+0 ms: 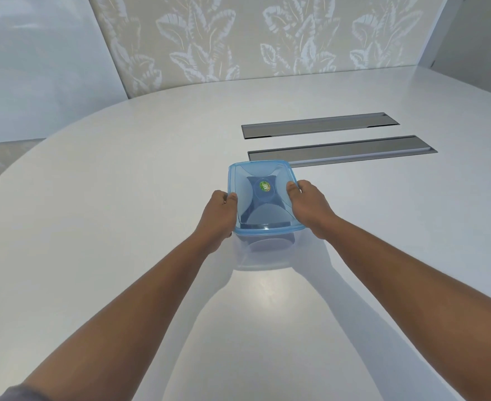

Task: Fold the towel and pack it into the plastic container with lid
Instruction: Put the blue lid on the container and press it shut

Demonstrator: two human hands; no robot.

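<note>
A clear plastic container with a translucent blue lid stands on the white table in the middle of the view. The lid lies on top and carries a small green round sticker. A dark blue shape, seemingly the towel, shows through the lid. My left hand grips the lid's left edge, thumb on top. My right hand grips the right edge in the same way. Both arms reach forward from the bottom of the frame.
Two long grey metal cable hatches are set into the table just behind the container. The round white table curves away at the left. A leaf-patterned wall panel stands beyond the far edge.
</note>
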